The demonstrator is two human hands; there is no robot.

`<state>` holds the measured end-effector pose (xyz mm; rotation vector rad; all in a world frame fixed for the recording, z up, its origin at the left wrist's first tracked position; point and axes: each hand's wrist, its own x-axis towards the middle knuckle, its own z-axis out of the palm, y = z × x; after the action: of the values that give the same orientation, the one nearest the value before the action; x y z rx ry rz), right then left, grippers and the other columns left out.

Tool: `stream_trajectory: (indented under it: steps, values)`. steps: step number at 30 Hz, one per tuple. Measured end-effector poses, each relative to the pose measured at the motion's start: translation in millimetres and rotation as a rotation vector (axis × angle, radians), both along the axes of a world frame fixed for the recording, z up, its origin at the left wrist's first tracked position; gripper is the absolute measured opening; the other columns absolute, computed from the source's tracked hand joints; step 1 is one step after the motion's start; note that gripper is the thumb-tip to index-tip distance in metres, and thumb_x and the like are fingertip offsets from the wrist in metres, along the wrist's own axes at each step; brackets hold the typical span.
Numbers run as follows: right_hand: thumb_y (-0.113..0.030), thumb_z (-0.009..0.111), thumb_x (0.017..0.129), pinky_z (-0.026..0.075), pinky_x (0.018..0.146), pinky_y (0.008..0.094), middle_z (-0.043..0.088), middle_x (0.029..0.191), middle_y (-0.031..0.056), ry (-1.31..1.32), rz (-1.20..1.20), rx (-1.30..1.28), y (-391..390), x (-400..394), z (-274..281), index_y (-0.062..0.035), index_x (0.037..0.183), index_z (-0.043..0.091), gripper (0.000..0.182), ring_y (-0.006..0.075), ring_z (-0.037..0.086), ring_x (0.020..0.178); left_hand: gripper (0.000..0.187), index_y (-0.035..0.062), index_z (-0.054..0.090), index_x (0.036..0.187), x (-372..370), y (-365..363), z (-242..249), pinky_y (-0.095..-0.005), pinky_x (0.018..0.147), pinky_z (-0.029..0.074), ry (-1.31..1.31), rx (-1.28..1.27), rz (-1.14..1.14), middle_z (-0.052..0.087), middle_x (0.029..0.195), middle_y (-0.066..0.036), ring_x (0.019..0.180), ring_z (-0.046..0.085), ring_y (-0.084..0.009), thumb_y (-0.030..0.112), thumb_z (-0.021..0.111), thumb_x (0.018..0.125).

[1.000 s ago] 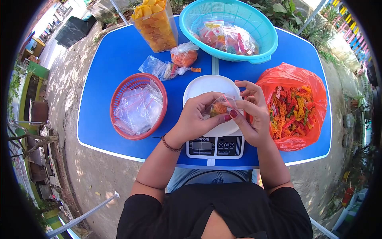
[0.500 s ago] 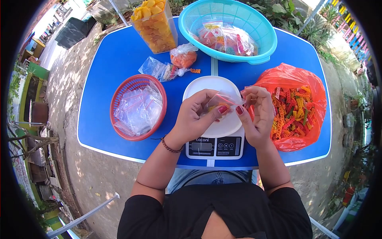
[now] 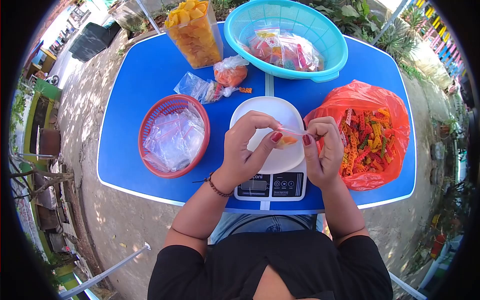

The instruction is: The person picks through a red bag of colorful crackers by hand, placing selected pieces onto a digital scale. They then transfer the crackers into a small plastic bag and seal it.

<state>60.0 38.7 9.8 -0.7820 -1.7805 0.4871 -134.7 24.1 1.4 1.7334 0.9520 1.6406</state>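
Observation:
A small clear zip bag (image 3: 287, 140) with a red stripe along its top and some orange pieces inside hangs above the white plate of the kitchen scale (image 3: 266, 162). My left hand (image 3: 250, 145) pinches the left end of its top edge between thumb and fingers. The right end of that edge is pinched in my right hand (image 3: 324, 150). Beside my right hand, a red plastic bag (image 3: 397, 162) stands open, full of coloured wavy snack pieces (image 3: 367, 142).
A red basket (image 3: 204, 150) holds empty clear bags (image 3: 172, 135) on the left. Farther back on the blue table (image 3: 125, 100) are a tub of orange chips (image 3: 195, 37), a knotted orange bag (image 3: 231, 74) and a turquoise basket (image 3: 340, 55) with filled bags.
The small bag's striped top edge is now stretched straighter between my hands. My left hand has shifted slightly left, and its fingertips have moved along the edge.

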Motion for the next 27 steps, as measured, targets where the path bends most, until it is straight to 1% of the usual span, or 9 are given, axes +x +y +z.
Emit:
stream_trajectory:
  steps: [3,6,9,12,15,18,21,23,27]
  values:
    - [0.002,0.065,0.086,0.044,0.073,0.0354,0.062,0.092,0.0133,-0.031,-0.037,0.042,0.3,1.0,-1.0,-0.0007,0.092,0.060,0.008,0.0264,0.055,0.081,0.010,0.0035,0.067,0.098,-2.2,0.9,3.0,-0.0321,0.079,0.054,0.092,0.074,0.036,0.070,0.097,-0.010,0.089,0.069,-0.0221,0.006,0.074,0.092]
    - [-0.001,0.066,0.083,0.041,0.075,0.0370,0.063,0.092,0.0115,-0.071,-0.020,0.071,0.6,0.8,1.7,-0.0029,0.090,0.059,0.010,0.0266,0.054,0.081,0.012,0.0023,0.063,0.101,-3.9,-3.5,4.6,-0.0402,0.096,0.052,0.130,0.063,0.016,0.068,0.099,-0.012,0.093,0.066,-0.0214,0.009,0.071,0.094]
    - [-0.003,0.068,0.080,0.039,0.075,0.0377,0.063,0.092,0.0095,-0.132,0.015,0.097,-0.1,0.3,2.3,-0.0050,0.089,0.059,0.013,0.0265,0.054,0.080,0.011,0.0027,0.063,0.097,-0.4,-7.0,5.0,-0.0372,0.088,0.053,0.224,0.073,0.044,0.067,0.094,-0.011,0.089,0.065,-0.0214,0.007,0.071,0.091]
    - [-0.004,0.069,0.077,0.038,0.074,0.0375,0.063,0.091,0.0078,-0.166,0.006,0.128,-0.4,-0.7,-0.6,-0.0065,0.090,0.060,0.015,0.0262,0.053,0.079,0.011,0.0031,0.063,0.094,1.9,-4.7,0.6,-0.0352,0.081,0.052,0.224,0.126,0.048,0.066,0.091,-0.010,0.086,0.064,-0.0225,0.004,0.071,0.087]
    - [-0.004,0.070,0.076,0.037,0.073,0.0373,0.063,0.090,0.0069,-0.176,-0.028,0.169,-2.1,-2.3,-0.2,-0.0076,0.090,0.061,0.017,0.0256,0.053,0.078,0.014,0.0041,0.064,0.094,0.9,-4.5,0.8,-0.0347,0.077,0.050,0.295,0.199,0.083,0.066,0.091,-0.009,0.082,0.062,-0.0230,0.003,0.072,0.082]
    - [-0.005,0.071,0.076,0.037,0.072,0.0371,0.063,0.089,0.0060,-0.196,-0.068,0.241,-0.7,-2.0,0.0,-0.0085,0.090,0.062,0.017,0.0246,0.053,0.077,0.016,0.0056,0.065,0.094,0.2,-4.8,6.8,-0.0345,0.073,0.048,0.424,0.305,0.160,0.066,0.091,-0.008,0.079,0.060,-0.0238,0.005,0.075,0.080]
    - [-0.008,0.071,0.077,0.037,0.071,0.0370,0.063,0.090,0.0052,-0.223,-0.093,0.315,1.7,-0.3,0.5,-0.0090,0.090,0.063,0.016,0.0237,0.053,0.076,0.020,0.0069,0.066,0.094,1.4,-4.3,10.2,-0.0342,0.071,0.047,0.461,0.359,0.148,0.066,0.091,-0.007,0.078,0.059,-0.0238,0.003,0.077,0.077]
    - [-0.009,0.071,0.078,0.037,0.071,0.0370,0.063,0.091,0.0047,-0.246,-0.099,0.355,2.1,0.0,1.8,-0.0093,0.091,0.063,0.015,0.0233,0.054,0.076,0.022,0.0071,0.067,0.094,3.1,-5.0,8.4,-0.0341,0.071,0.047,0.440,0.347,0.138,0.066,0.091,-0.007,0.078,0.059,-0.0236,0.002,0.079,0.076]
    - [-0.012,0.071,0.079,0.037,0.071,0.0372,0.064,0.092,0.0044,-0.283,-0.083,0.353,0.7,-1.4,2.4,-0.0102,0.092,0.064,0.014,0.0233,0.054,0.077,0.026,0.0072,0.067,0.095,6.2,-5.9,5.0,-0.0341,0.071,0.047,0.400,0.323,0.118,0.066,0.091,-0.007,0.078,0.060,-0.0232,0.001,0.081,0.074]
